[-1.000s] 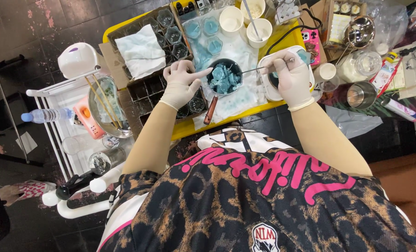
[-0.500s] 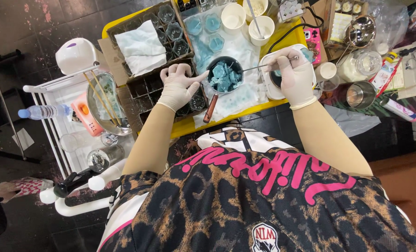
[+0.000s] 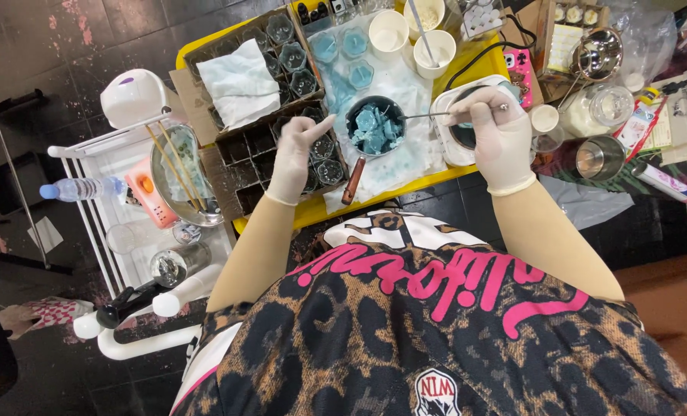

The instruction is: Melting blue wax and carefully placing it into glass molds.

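Lighting: bright, even, overhead and diffuse; colours saturated, no strong cast.

Shadows: soft and short; faint shade under the left hand (image 3: 296, 158) and beneath the forearms; dark floor (image 3: 66, 31) at upper left stays legible, with dull sheen on its tiles.

Glare: small highlights on the steel bowl (image 3: 596, 52) at upper right, on the metal cup (image 3: 598, 158) below it, and on the white dome lamp (image 3: 132, 96) at left.

Focus: centre of frame sharp; the left hand slightly smeared by motion; the right hand (image 3: 496, 135) crisp.

Distortion: wide-angle bulge; the white rack (image 3: 97, 231) rails bend toward the left edge; the patterned shirt at the bottom looms large and soft.
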